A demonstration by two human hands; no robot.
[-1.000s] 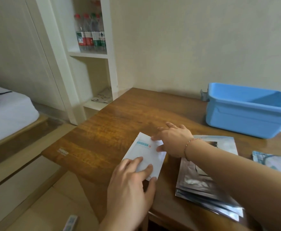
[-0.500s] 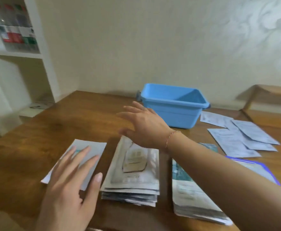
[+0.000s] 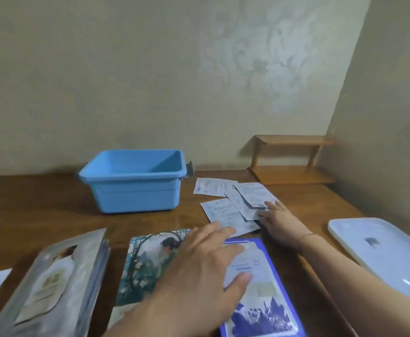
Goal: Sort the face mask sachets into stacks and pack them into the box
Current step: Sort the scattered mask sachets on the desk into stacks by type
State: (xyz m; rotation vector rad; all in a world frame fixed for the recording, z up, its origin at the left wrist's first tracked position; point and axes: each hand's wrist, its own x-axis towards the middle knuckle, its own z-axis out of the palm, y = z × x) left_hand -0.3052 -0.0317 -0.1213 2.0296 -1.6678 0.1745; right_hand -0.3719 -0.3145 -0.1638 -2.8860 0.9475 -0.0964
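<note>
this looks like a room in a home, most likely a bedroom or study corner. a dark wooden desk (image 3: pixel 41 210) is pushed into the corner where two plain cream walls (image 3: pixel 126 81) meet, the back one marked with faint swirly stains. a small wooden shelf riser (image 3: pixel 291 161) sits at the back of the desk. on the desk are household things: a blue plastic box (image 3: pixel 131 190) and face mask sachets (image 3: pixel 235 205).
</note>
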